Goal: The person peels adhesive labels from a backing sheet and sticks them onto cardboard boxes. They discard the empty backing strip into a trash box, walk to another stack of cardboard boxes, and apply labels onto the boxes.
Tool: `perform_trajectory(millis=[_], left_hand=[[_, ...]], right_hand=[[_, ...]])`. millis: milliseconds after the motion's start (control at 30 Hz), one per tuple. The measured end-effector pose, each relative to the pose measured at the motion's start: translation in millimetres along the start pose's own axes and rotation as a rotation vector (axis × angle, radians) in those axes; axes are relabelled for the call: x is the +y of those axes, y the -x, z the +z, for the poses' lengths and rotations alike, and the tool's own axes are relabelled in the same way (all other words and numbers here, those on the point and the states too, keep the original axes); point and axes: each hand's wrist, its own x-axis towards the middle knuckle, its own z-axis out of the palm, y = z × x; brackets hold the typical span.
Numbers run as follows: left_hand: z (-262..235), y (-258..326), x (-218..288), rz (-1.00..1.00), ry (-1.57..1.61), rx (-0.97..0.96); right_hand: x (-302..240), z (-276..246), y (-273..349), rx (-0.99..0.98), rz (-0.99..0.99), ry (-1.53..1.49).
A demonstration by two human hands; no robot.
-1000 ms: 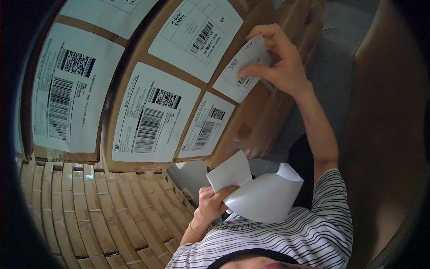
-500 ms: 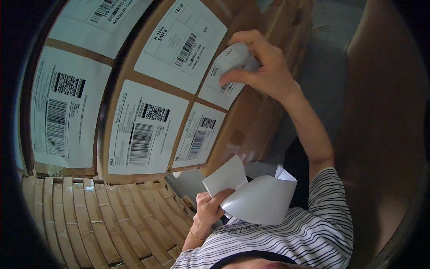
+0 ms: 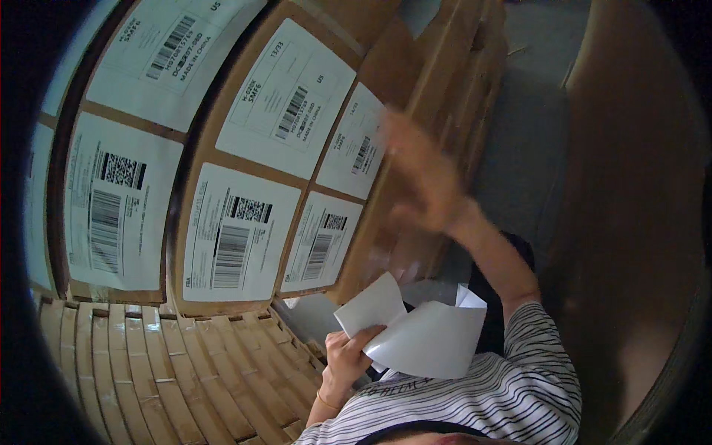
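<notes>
Right hand flat on a fresh label, left hand gripping the stack of label sheets

The right hand (image 3: 423, 174), blurred and stretched up toward one o'clock, lies with fingers spread and released against the small white rectangular paper label with a barcode (image 3: 354, 143) on the face of the narrow brown cardboard carton (image 3: 404, 222); whether it pinches anything I cannot tell. The left hand (image 3: 348, 363), at six o'clock, is clenched around the loose sheaf of glossy white label backing sheets (image 3: 426, 341), held just above the striped shirt (image 3: 512, 393). To seat the label well, I judge a firm stroke from its centre out to each edge is best, pressing the corners last so no bubble or lifted rim remains, with its edges kept square to the second label (image 3: 321, 241) just below at seven o'clock.
</notes>
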Motion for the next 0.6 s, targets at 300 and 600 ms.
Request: perform_trajectory(millis=[300,600], left_hand=[[1,-5,-4,0.050,0.070,-0.018],[2,-10,-17,0.307,0.231,-0.116]], right_hand=[[9,22,-26,-0.033,0.135,0.194],[-15,-6,-40,0.183,0.107,0.146]])
